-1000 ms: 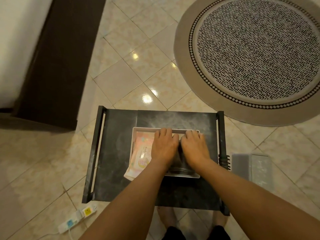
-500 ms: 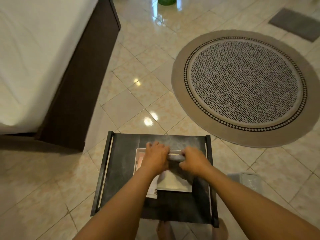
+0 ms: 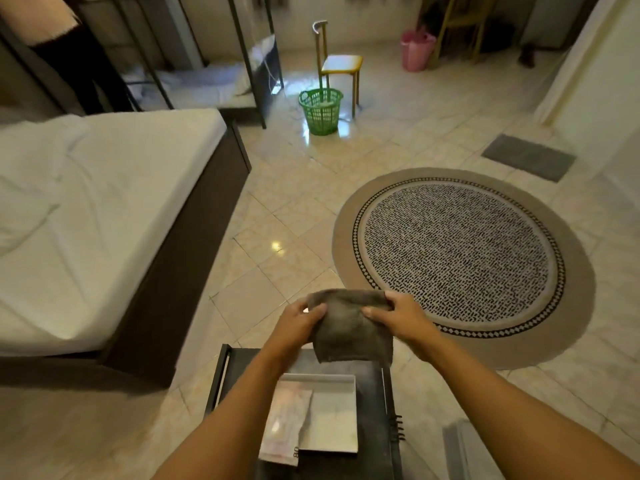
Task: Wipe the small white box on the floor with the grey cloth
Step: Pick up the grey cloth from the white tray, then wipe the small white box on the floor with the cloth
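Both hands grip a grey cloth (image 3: 349,327) by its upper corners, the left hand (image 3: 298,327) and right hand (image 3: 401,317) pinched shut on the fabric, which hangs above the far edge of a low black counter (image 3: 374,379). Below, a small white box (image 3: 332,414) sits open near the counter's middle, a pink packet (image 3: 285,420) leaning over its left side. A round patterned rug (image 3: 460,265) lies to the right, a bed (image 3: 97,216) to the left.
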A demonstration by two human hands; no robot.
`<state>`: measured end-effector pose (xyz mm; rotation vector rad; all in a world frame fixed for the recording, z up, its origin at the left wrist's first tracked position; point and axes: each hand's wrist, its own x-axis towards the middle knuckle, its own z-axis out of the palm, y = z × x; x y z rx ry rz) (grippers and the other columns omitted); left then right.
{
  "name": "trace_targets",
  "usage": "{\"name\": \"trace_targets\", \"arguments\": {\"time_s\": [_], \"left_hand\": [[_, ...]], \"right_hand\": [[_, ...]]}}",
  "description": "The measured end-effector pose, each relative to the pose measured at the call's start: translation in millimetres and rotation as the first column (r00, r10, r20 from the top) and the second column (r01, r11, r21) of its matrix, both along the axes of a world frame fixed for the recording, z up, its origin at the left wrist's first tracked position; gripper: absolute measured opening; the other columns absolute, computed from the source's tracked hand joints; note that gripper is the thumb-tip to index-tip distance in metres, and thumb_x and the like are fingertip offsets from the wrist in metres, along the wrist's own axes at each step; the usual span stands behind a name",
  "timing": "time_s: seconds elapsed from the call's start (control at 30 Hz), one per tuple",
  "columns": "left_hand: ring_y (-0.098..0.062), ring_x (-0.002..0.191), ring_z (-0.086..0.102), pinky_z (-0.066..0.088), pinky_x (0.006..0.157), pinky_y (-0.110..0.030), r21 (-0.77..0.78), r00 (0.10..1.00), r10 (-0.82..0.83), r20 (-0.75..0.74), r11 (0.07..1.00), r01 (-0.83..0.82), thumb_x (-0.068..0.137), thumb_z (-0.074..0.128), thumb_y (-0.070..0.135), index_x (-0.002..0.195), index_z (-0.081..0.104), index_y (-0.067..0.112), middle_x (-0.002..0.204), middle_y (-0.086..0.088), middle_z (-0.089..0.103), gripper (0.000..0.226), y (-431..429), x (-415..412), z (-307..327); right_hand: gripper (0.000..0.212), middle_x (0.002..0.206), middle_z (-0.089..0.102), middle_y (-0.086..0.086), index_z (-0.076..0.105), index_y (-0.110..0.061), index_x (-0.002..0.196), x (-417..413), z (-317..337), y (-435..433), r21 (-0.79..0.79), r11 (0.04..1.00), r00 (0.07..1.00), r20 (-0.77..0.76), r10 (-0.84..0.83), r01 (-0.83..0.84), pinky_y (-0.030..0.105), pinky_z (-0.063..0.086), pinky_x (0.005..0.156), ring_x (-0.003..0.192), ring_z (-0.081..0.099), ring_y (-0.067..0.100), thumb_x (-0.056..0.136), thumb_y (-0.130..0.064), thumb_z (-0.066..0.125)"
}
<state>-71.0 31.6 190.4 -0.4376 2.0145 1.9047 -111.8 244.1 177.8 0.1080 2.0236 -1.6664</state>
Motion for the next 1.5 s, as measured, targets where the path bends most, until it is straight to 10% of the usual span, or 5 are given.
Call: {"name": "trace_targets", "arguments": {"time_s": [0.37, 0.47, 0.8, 1.1, 1.5], "left_hand": [[-0.025, 0.089, 0.073, 0.063, 0.069, -0.042, 0.034, 0.959, 0.259, -0.118, 0.966, -0.257, 0.093, 0.066, 0.014, 0.113, 0.059, 0.035, 0.113, -0.010, 0.064, 0.030, 112.4, -16.9, 65.0], [-0.027, 0.101, 0.066, 0.062, 0.080, -0.047, -0.013, 0.973, 0.191, -0.131, 0.981, -0.195, 0.090, 0.067, 0.012, 0.093, 0.072, 0.030, 0.118, -0.008, 0.064, 0.019, 133.0, -24.2, 79.4], [-0.021, 0.117, 0.049, 0.060, 0.086, -0.039, -0.189, 0.953, -0.299, -0.045, 0.939, 0.286, 0.067, 0.081, -0.003, 0.135, 0.041, 0.036, 0.130, 0.006, 0.041, 0.088, 177.3, -37.8, 71.1], [-0.013, 0.117, 0.046, 0.047, 0.098, -0.028, -0.353, 0.907, -0.419, -0.042, 0.856, 0.378, 0.076, 0.082, 0.010, 0.139, 0.053, 0.022, 0.137, 0.000, 0.050, 0.071, 190.0, -49.2, 6.6], [-0.011, 0.132, 0.034, 0.041, 0.095, -0.014, -0.441, 0.879, -0.476, -0.037, 0.797, 0.413, 0.075, 0.083, 0.011, 0.157, 0.019, 0.015, 0.150, 0.005, 0.028, 0.104, 245.9, -49.4, -115.8]], "right_hand": [[0.058, 0.118, 0.062, 0.014, 0.045, -0.039, 0.128, -12.3, 81.0, 94.6, -0.258, 0.962, 0.996, 0.049, -0.076, 0.087, 0.038, 0.062, 0.064, 0.099, 0.069, 0.033, 0.088, -0.004, 0.069], [0.051, 0.125, 0.055, 0.014, 0.061, -0.032, 0.114, -16.2, 92.2, 126.0, -0.163, 0.984, 0.997, 0.003, 0.075, -0.073, 0.041, 0.062, 0.069, 0.104, 0.066, 0.034, 0.078, 0.001, 0.073], [0.080, 0.124, 0.051, 0.007, 0.052, -0.032, 0.132, -16.9, 93.8, 186.2, 0.049, 0.989, 0.990, 0.017, 0.140, -0.141, 0.043, 0.063, 0.073, 0.102, 0.064, 0.031, 0.069, 0.014, 0.071], [0.090, 0.128, 0.050, 0.008, 0.043, -0.028, 0.143, -5.1, 45.4, 203.8, 0.218, 0.971, 0.995, 0.055, 0.087, -0.097, 0.025, 0.056, 0.056, 0.085, 0.065, 0.019, 0.069, 0.016, 0.071], [0.104, 0.143, 0.033, 0.000, 0.029, -0.023, 0.153, -32.2, -89.0, 254.5, 0.340, 0.903, 0.961, 0.005, 0.278, -0.263, 0.025, 0.061, 0.065, 0.120, 0.051, 0.025, 0.066, 0.014, 0.075]]}}
